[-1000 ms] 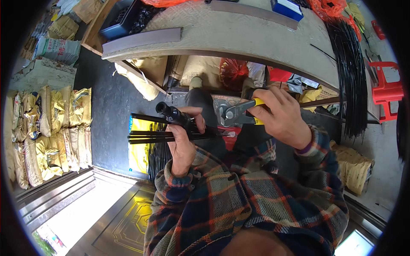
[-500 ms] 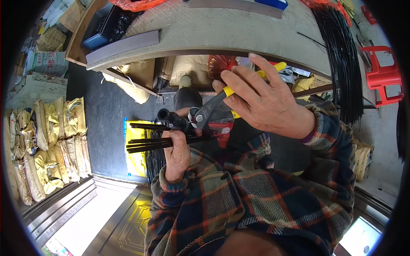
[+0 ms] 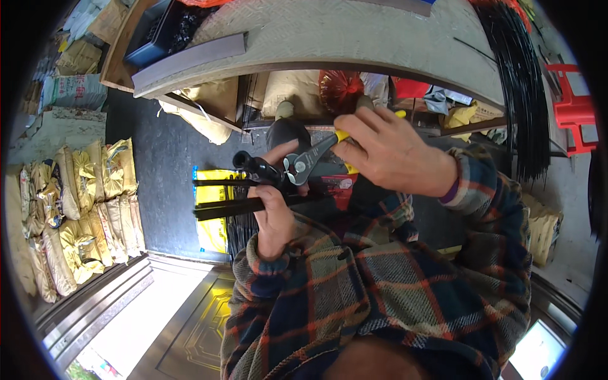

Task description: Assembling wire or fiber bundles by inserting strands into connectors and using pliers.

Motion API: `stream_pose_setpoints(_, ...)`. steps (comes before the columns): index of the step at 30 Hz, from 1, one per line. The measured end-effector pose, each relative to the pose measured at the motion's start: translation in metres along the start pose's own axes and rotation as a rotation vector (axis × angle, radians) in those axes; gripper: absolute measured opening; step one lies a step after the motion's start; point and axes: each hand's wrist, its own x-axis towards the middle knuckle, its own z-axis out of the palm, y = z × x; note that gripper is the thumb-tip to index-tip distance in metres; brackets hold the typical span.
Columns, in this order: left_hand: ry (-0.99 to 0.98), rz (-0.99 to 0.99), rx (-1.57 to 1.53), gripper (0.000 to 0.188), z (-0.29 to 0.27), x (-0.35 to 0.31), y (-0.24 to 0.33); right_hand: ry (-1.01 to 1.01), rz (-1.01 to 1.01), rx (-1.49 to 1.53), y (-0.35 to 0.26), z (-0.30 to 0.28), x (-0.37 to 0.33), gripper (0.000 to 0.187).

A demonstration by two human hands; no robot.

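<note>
My left hand [image 3: 273, 218] is closed around several thin black rods [image 3: 228, 208], whose ends stick out to the left. Above the rods, the same hand steadies a short black tubular piece [image 3: 252, 164] with a round open end, its fingers partly hidden behind it. My right hand [image 3: 398, 155] is wrapped round the yellow handles of a pair of pliers [image 3: 303, 167]. The grey head of the pliers is up against the right end of the tubular piece, by the left hand's fingers. What exactly lies between the jaws is too small to tell.
A workbench [image 3: 354, 44] spans the far side, with a blue bin [image 3: 152, 38] of small black parts on its left. Long black strands [image 3: 522, 95] hang over its right end, near a red plastic stool [image 3: 576, 111]. Stacked yellow sacks [image 3: 82, 209] stand at left.
The right hand's fingers, stretched out before, have closed round the pliers' handles, and the handles look nearer together. The left hand keeps its hold. The whole view has shifted slightly.
</note>
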Motion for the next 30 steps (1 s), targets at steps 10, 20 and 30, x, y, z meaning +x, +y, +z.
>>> stream_pose_setpoints(10, -0.279, 0.082, -0.287, 0.065, -0.010, 0.005, 0.004, -0.741, 0.135, 1.158, 0.035, -0.050, 0.018, 0.025)
stream_pose_setpoints(20, -0.220, 0.096, -0.049, 0.072, -0.012, 0.003, -0.004, -0.699, -0.015, 0.788, 0.034, -0.044, 0.029, 0.023)
stream_pose_setpoints(30, -0.125, 0.328, -0.161, 0.024, 0.025, 0.018, -0.031, -0.038, 0.453, -0.110, 0.135, -0.006, -0.007, 0.031)
